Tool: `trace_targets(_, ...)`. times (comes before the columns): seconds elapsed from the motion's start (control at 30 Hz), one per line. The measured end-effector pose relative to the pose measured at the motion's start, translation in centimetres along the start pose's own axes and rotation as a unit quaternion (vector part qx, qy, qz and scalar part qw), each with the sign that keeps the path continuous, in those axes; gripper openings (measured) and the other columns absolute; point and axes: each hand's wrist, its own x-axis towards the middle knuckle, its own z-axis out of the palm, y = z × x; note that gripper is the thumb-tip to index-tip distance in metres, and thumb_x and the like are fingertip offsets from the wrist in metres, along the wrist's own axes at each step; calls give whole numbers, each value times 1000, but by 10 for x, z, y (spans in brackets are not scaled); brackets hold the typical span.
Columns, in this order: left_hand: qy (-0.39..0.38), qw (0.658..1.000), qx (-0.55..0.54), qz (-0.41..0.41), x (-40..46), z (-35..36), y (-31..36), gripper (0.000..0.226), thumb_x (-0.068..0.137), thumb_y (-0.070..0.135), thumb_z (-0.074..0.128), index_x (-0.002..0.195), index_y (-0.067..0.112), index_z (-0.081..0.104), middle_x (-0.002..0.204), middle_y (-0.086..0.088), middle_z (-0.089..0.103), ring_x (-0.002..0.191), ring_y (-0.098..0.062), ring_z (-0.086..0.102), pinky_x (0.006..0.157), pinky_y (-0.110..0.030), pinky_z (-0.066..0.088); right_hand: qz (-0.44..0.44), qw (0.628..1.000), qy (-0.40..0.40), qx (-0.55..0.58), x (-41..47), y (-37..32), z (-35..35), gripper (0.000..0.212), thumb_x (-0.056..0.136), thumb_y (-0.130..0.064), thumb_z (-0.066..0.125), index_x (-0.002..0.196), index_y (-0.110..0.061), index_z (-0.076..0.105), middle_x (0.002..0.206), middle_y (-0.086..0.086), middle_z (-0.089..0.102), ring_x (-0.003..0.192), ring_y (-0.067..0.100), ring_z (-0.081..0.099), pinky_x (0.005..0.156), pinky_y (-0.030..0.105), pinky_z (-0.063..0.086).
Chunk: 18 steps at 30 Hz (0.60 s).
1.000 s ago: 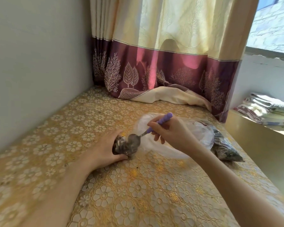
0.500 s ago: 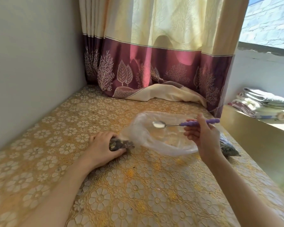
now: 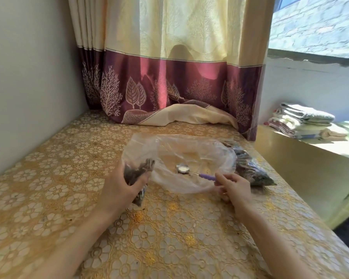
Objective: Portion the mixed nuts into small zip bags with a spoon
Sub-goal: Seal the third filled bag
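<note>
Two hands are working: left hand gripping the small zip bag, right hand pinching an empty spoon, needing a level scoop.

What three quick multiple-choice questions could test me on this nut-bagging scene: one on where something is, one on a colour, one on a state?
1. Where is the spoon's bowl?
A. inside the large clear bag
B. on the folded towels
C. under the curtain

2. What colour is the spoon handle?
A. green
B. purple
C. black

3. What is the spoon's bowl carrying?
A. heaped nuts
B. nothing visible
C. water

Answers:
1 A: the spoon reaches into the large clear bag.
2 B: the handle in the right hand is purple.
3 B: its bowl shines bare, while the left hand grips the small zip bag of nuts.
</note>
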Motion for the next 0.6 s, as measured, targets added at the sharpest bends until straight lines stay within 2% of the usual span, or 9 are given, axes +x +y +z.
trace_targets(0.1,-11,1000,18,11,-2,7,2,39,69,56,60,83,26,39,66,-3,59,46,-10,54,39,-20,44,-93,974,34,-206,0,0,1,18,88,-29,63,86,-13,70,74,-6,65,70,9,60,58,18,41)
trace_targets(0.2,-21,999,22,22,-1,16,5,40,73,45,69,85,27,36,71,-4,61,52,-10,60,43,-24,50,-188,913,102,-346,-6,-7,6,28,91,-35,57,86,-12,71,90,-1,67,90,19,59,77,33,39)
trace_targets(0.23,-15,999,17,26,0,21,8,41,73,42,72,86,28,36,71,-2,60,55,-6,61,45,-22,50,-230,900,122,-350,-8,-12,8,29,92,-37,57,86,-13,72,92,0,68,92,18,57,79,34,37)
trace_targets(0.27,-5,999,9,32,1,26,12,42,72,40,73,88,27,37,71,0,58,58,-1,61,47,-16,48,-269,906,110,-308,-12,-18,11,29,91,-38,57,86,-14,72,92,0,69,89,14,58,78,32,39)
trace_targets(0.3,7,999,0,38,3,32,16,44,71,38,75,94,24,39,72,1,56,62,5,59,49,-10,45,-285,928,60,-233,-16,-26,16,29,91,-41,55,86,-17,72,91,-1,71,83,9,61,75,27,43)
trace_targets(0.37,16,999,-30,40,2,45,26,54,68,42,75,103,25,38,78,4,56,66,12,58,53,-6,44,-252,959,-99,-83,-29,-43,27,31,85,-52,50,86,-27,69,86,-7,72,77,4,64,69,22,51)
trace_targets(0.43,-10,998,-59,25,-2,59,34,60,60,55,72,100,34,32,82,10,60,70,13,60,57,-7,48,-227,956,-184,-30,-35,-48,39,27,77,-58,51,85,-36,66,83,-9,71,79,4,67,67,23,54)
trace_targets(0.53,-117,992,-50,5,-3,63,38,89,51,61,72,119,36,22,87,23,59,75,23,55,59,0,42,-227,961,-158,-8,-37,-44,44,16,75,-48,67,82,-33,65,77,-12,69,73,-2,66,59,15,51)
trace_targets(0.6,-222,973,-54,-36,1,52,37,107,48,63,75,131,46,10,102,31,54,80,24,53,74,-7,41,-191,973,-130,24,-33,-40,43,7,79,-30,72,79,-27,66,72,-11,68,69,0,65,58,15,50)
